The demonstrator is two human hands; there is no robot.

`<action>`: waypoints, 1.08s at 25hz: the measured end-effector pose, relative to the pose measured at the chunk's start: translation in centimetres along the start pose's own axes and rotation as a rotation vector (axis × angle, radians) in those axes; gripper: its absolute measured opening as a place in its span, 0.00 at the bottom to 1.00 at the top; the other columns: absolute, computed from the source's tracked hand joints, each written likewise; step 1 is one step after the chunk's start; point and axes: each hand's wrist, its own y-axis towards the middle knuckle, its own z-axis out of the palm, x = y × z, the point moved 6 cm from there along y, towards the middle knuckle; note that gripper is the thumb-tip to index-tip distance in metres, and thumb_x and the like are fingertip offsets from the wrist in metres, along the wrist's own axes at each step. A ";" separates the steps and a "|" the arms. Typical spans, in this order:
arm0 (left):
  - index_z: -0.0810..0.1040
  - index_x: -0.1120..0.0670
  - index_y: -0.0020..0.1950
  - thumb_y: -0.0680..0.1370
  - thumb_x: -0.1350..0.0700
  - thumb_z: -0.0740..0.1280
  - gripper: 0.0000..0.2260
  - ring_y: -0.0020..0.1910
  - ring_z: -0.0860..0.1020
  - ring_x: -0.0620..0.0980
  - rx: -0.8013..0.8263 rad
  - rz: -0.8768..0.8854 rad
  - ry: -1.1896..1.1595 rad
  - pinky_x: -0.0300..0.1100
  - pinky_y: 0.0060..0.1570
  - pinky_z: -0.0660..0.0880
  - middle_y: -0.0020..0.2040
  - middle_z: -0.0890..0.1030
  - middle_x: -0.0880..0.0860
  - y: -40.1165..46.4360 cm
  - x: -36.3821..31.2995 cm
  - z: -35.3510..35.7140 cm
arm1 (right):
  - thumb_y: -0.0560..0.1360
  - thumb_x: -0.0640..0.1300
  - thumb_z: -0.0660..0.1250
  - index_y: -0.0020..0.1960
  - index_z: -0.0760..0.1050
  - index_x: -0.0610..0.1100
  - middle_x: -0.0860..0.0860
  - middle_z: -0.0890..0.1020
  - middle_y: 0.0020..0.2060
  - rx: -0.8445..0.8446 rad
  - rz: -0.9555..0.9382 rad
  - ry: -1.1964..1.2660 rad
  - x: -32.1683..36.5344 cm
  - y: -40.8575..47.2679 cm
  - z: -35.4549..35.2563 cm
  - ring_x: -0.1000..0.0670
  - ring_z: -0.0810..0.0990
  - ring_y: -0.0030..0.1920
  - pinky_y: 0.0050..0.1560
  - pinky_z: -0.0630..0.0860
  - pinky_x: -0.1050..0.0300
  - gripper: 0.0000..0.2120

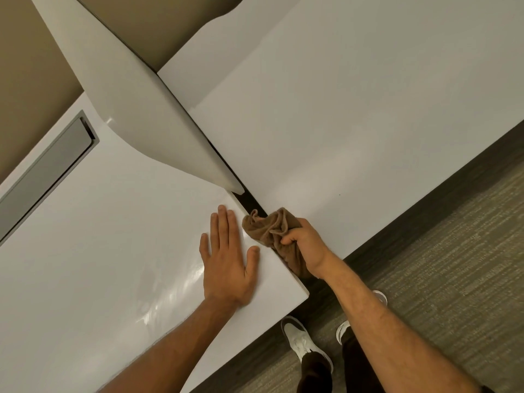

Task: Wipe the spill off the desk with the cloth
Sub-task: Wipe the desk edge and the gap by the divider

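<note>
The left hand (226, 259) lies flat on the glossy white tabletop (99, 251), palm down, its fingers straight and close together, the thumb spread toward 3 o'clock, near the tabletop's corner. Just beside it at 3 o'clock, the right hand (304, 246) is clamped round a brown cloth (269, 228), the fingers curled tight about its bunched middle. The cloth is soft terry, crumpled into folds; its loose end reaches toward 10 o'clock over the tabletop's edge, and another part hangs down below the fist into the dark gap between two white surfaces. At 7 o'clock from the left hand the smooth laminate shows a faint smeared sheen with bright streaky reflections (158, 299); whether it is wet cannot be told.

A curved white divider panel (147, 109), matte and tapering to a rounded tip, runs from 11 o'clock down toward the hands. At 9 o'clock a long grey rectangular recess (45, 168) is set into the tabletop. A second flat white desk surface (354, 109) fills the 1 o'clock side. Grey ribbed carpet (453, 265) lies at 4 o'clock, with white shoes (300, 338) on it.
</note>
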 end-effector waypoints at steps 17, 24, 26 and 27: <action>0.40 0.49 0.86 0.83 0.38 0.51 0.36 0.86 0.41 0.48 0.000 -0.009 -0.013 0.59 0.82 0.45 0.87 0.40 0.46 0.0 0.0 0.0 | 0.71 0.43 0.64 0.51 0.83 0.52 0.54 0.87 0.43 0.068 -0.063 -0.012 3.0 3.7 2.0 0.53 0.84 0.47 0.50 0.78 0.60 0.13; 0.41 0.50 0.87 0.83 0.36 0.47 0.36 0.86 0.41 0.48 -0.007 -0.001 0.000 0.61 0.82 0.46 0.87 0.40 0.47 0.0 0.1 -0.1 | 0.69 0.44 0.64 0.41 0.84 0.62 0.62 0.86 0.36 0.061 -0.013 -0.029 2.1 3.2 2.4 0.62 0.84 0.40 0.40 0.77 0.71 0.15; 0.41 0.50 0.87 0.83 0.37 0.48 0.36 0.86 0.41 0.48 -0.013 0.000 -0.002 0.61 0.82 0.47 0.87 0.41 0.47 0.0 0.1 -0.1 | 0.68 0.44 0.64 0.40 0.85 0.63 0.62 0.85 0.35 0.044 -0.015 -0.021 1.8 2.9 2.1 0.62 0.84 0.39 0.39 0.77 0.72 0.15; 0.41 0.50 0.87 0.83 0.38 0.48 0.36 0.86 0.41 0.48 -0.014 0.003 -0.002 0.60 0.82 0.46 0.87 0.41 0.47 0.0 0.1 -0.1 | 0.68 0.44 0.64 0.39 0.85 0.63 0.62 0.85 0.35 0.045 -0.020 -0.008 1.8 2.7 2.0 0.62 0.84 0.39 0.39 0.77 0.72 0.16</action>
